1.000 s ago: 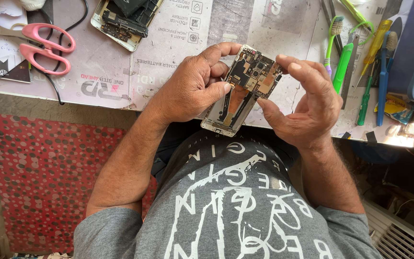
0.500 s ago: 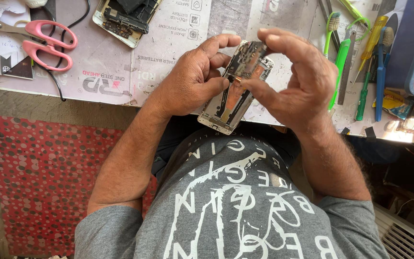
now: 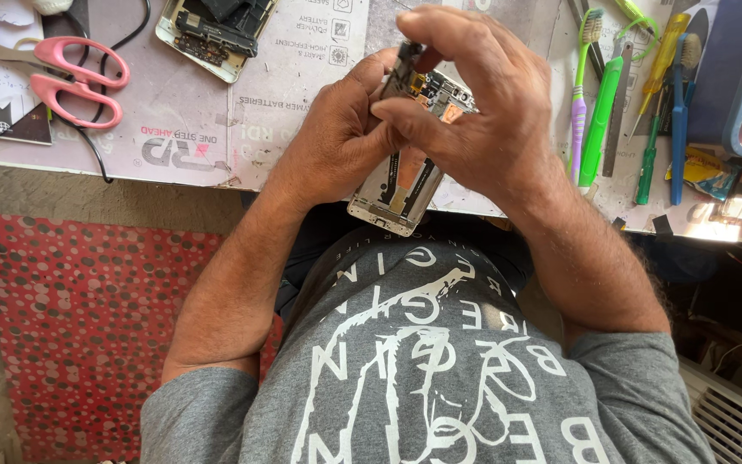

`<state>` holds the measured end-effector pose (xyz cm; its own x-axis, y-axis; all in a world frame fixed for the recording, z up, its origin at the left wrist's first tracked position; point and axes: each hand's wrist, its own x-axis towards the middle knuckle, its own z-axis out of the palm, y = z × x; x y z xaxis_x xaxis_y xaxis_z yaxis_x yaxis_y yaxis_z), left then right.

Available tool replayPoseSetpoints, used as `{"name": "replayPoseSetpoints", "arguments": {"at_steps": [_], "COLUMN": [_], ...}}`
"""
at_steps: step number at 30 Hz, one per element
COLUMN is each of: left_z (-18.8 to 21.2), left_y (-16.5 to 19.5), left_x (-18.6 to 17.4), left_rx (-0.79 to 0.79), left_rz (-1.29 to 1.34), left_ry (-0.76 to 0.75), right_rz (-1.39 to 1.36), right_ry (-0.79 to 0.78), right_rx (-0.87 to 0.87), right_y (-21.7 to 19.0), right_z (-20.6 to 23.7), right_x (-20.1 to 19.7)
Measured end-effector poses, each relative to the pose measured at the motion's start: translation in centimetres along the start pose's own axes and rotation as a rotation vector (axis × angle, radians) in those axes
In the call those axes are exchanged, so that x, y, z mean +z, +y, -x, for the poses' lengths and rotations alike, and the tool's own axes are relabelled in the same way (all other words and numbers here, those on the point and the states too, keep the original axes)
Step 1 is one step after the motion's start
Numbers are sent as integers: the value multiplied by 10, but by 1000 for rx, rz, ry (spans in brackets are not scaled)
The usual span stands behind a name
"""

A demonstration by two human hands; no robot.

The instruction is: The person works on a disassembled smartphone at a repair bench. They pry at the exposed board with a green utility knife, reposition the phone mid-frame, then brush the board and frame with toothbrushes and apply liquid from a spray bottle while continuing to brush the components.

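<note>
Both hands close around an opened phone [image 3: 398, 185] with its back cover off, held above the person's lap at the near edge of the workbench [image 3: 302, 112]. The left hand [image 3: 337, 137] grips its left side, fingers curled shut around the frame; the right hand [image 3: 483, 112] lies over the upper half — fingertips [image 3: 388, 107] pinched down on the exposed board. Pink scissors [image 3: 70, 77] and a second opened phone [image 3: 216, 34] lie on the bench to the left, green and blue hand tools [image 3: 599, 120] to the right.
</note>
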<state>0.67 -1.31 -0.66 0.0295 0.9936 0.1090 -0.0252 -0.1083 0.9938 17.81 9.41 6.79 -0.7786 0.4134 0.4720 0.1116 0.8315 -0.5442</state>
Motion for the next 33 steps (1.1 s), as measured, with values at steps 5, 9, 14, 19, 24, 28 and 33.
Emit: {"name": "replayPoseSetpoints", "arguments": {"at_steps": [5,9,14,19,24,28,33], "left_z": [-1,-2,-3,-4,1,4,5], "left_y": [-1,1,3,3,4,3,1], "left_x": [3,3,3,3,2,0,-2], "left_rx": [7,-153,-113,-148,-190,-153,-224], "left_rz": [-46,10,88,92,121,238,307], "left_ry": [44,64,71,77,99,79,69], "right_rz": [-11,-60,-104,-99,87,-170,-709], "right_ry": [-8,-3,-7,31,-14,-143,-23], "right_rx": [-43,-9,48,161,321,636,812], "right_y": [10,17,21,19,22,20,18], "right_z": [-10,-10,-8,-2,18,37,52], "right_x": [7,11,9,10,-9,-13,-7]}}
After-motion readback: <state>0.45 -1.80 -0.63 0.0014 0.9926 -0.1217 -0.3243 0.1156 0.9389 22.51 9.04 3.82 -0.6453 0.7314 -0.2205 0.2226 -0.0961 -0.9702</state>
